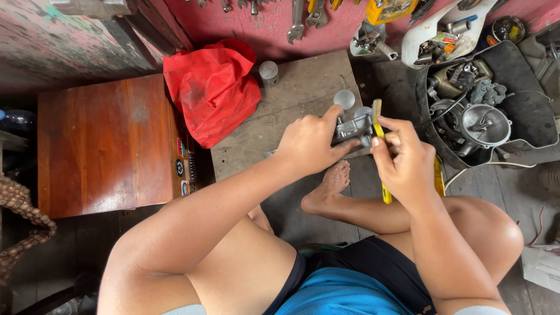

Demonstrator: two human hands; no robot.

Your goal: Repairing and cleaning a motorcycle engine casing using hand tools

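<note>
Above the wooden bench [291, 111], left hand [309, 143] grips a metal part [353, 125]; right hand [402, 160] clasps a yellow tool [378, 116]; red cloth [213, 87] and parts tray [525, 87] flank them.

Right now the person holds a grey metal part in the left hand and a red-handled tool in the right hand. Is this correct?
Not quite: the tool in the right hand has a yellow handle, not red, as the head view shows. The left hand does hold the grey metal part.

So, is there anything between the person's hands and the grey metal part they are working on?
Nothing visible. The left hand grips the grey metal engine part directly, and the right hand holds a yellow-handled tool right against it. The red cloth bag lies apart, to the left.
</note>
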